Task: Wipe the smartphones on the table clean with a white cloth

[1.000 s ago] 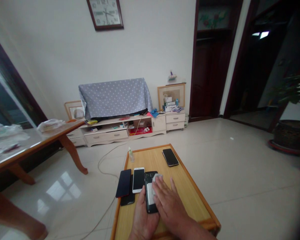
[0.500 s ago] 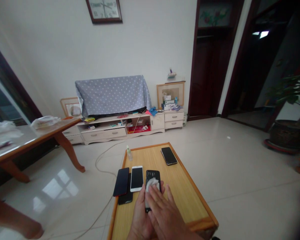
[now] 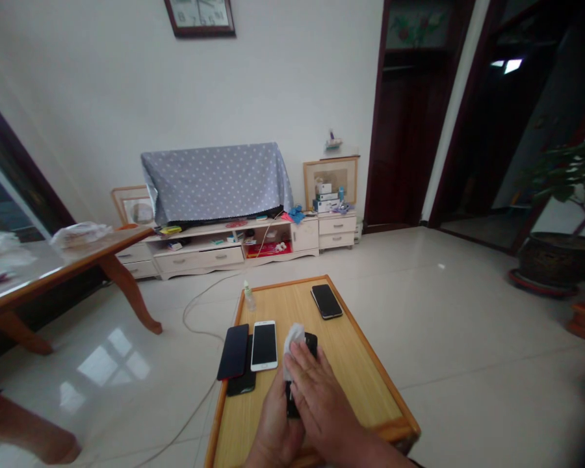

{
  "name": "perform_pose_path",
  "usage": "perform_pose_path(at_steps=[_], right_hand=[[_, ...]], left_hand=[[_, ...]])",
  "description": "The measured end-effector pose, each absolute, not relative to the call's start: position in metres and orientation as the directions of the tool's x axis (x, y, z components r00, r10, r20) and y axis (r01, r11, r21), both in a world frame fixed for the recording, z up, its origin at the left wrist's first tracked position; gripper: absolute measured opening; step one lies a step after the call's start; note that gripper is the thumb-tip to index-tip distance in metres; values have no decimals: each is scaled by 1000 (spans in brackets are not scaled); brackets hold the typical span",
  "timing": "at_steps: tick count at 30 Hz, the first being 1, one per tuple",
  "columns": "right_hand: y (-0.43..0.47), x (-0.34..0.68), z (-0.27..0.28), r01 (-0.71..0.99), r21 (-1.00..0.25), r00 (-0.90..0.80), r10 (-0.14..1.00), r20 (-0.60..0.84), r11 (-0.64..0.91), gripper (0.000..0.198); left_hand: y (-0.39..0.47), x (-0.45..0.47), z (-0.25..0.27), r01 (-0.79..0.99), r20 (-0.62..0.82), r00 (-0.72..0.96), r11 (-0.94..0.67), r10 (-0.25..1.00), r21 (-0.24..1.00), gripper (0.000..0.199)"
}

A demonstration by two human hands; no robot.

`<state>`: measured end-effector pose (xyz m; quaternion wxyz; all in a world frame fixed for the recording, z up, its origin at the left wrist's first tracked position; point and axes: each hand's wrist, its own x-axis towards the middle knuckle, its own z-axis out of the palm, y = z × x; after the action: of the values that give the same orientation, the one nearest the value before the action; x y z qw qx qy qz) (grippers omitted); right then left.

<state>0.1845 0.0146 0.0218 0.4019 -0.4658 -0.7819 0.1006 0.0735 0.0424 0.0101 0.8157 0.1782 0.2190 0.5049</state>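
A table (image 3: 348, 364) stands on shiny floor (image 3: 468, 338); above it, left hand (image 3: 275, 416) grasps black phone (image 3: 312, 342), right hand (image 3: 319, 393) holds tissue (image 3: 294, 334) against it.

A wooden table (image 3: 353, 374) bears several phones (image 3: 264, 346) and a small bottle (image 3: 250, 299).
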Motion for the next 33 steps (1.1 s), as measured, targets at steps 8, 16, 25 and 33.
perform_pose_path(at_steps=[8, 16, 25, 33], right_hand=[[36, 213, 43, -135, -976, 157, 977, 147, 168, 51], [31, 208, 52, -608, -793, 78, 997, -22, 30, 55], [31, 202, 51, -564, -824, 160, 986, -46, 53, 49], [25, 200, 52, -515, -857, 152, 987, -59, 28, 35]], left_hand=[[30, 74, 29, -192, -67, 313, 132, 947, 973, 60], [39, 75, 8, -169, 139, 312, -90, 940, 982, 60], [43, 73, -13, -100, 182, 170, -167, 969, 981, 79], [53, 60, -22, 98, 269, 93, -278, 959, 956, 79]])
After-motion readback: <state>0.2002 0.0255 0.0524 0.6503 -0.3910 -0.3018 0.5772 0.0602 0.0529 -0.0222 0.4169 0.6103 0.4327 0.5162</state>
